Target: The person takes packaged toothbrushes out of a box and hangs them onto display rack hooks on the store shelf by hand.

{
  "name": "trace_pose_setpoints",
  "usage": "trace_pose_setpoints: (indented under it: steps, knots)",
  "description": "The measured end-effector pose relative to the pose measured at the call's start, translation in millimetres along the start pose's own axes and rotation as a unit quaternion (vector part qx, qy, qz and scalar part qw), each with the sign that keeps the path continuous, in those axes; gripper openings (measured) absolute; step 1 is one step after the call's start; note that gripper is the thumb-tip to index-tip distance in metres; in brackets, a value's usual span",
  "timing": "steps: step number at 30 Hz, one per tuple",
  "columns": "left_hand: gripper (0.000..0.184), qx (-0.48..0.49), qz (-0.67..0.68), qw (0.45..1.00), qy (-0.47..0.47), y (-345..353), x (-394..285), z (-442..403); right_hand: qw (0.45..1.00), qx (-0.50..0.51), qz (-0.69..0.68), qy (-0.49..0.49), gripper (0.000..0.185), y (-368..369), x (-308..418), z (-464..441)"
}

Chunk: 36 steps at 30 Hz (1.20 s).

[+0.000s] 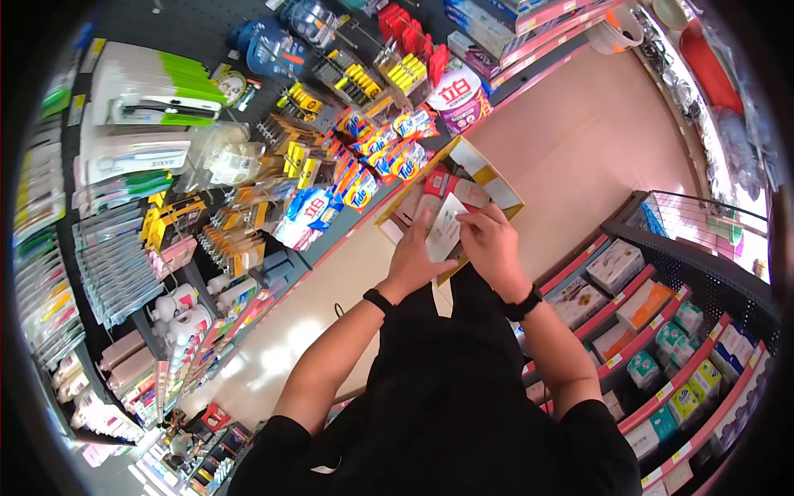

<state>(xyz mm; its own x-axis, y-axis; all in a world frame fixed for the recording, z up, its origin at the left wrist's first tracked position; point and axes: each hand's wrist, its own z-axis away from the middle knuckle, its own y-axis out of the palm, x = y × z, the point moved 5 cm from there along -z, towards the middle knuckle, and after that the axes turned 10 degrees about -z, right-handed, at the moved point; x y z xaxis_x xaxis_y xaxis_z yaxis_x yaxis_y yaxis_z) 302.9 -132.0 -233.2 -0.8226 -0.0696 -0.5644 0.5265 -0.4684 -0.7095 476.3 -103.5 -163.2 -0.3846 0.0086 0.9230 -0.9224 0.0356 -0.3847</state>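
Observation:
A small white packet or card (445, 231) is held between both hands near the middle of the view. My left hand (409, 260) grips its left and lower edge, thumb stretched out to the right. The fingers of my right hand (494, 248) pinch its right side near the top. Just beyond the hands is an open yellow-edged box (509, 197), with several packaged items inside, one of them red and pinkish (470, 193). The hands partly hide the box's near side.
At the left, a shelf display holds hanging packs, orange Tide bags (361, 188) and a blue-and-white bag (310, 213). A purple-and-white bag (459, 95) stands beyond the box. Lower right are red-edged shelves (645, 331) of tissue packs. A wire basket (703, 219) sits at the right.

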Motion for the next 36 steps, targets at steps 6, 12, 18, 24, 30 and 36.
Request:
trace_pose_setpoints:
  steps: [6, 12, 18, 24, 30, 36]
  knots:
    - [0.077, 0.078, 0.219, 0.971, 0.062, -34, -52, 39, 0.997, 0.007, -0.077, -0.017, 0.018, -47, 72, 0]
    - [0.058, 0.195, 0.562, 0.803, -0.022, -99, -90, 94, 0.934, 0.12, -0.331, 0.064, 0.036, -39, 87, 16]
    - [0.067, 0.226, 0.582, 0.781, -0.006, -116, -106, 126, 0.791, 0.316, -0.507, 0.133, 0.025, -21, 119, 45]
    - [0.049, 0.063, 0.581, 0.811, -0.024, -129, -129, 140, 0.781, 0.243, -0.549, 0.173, 0.014, -24, 123, 44]
    - [0.022, -0.122, 0.504, 0.855, -0.008, -144, -117, 144, 0.828, 0.23, -0.49, 0.147, 0.015, -24, 125, 29]
    - [0.024, -0.143, 0.496, 0.857, -0.013, -152, -93, 137, 0.866, 0.251, -0.422, 0.095, 0.018, 4, 141, 12]
